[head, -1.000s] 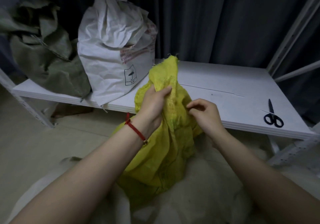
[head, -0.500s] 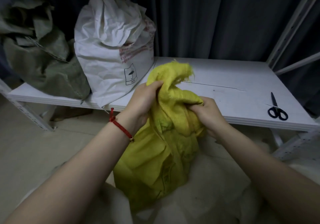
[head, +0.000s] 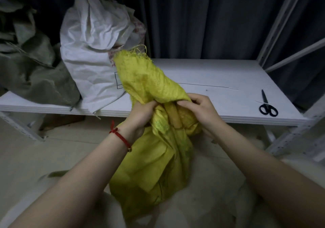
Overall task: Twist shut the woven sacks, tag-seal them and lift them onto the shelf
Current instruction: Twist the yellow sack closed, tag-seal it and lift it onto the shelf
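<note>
While right hand (head: 198, 112) pinches, sack (head: 154, 159) fills left hand (head: 140, 116).

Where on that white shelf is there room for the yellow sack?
The shelf is bare between the white sack and the scissors, apart from a thin strip. Its left end is crowded by the white sack and green sack.

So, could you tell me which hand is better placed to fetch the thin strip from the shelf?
Likely the right hand: the thin strip lies just beyond it, while the left hand grips the yellow sack.
</note>
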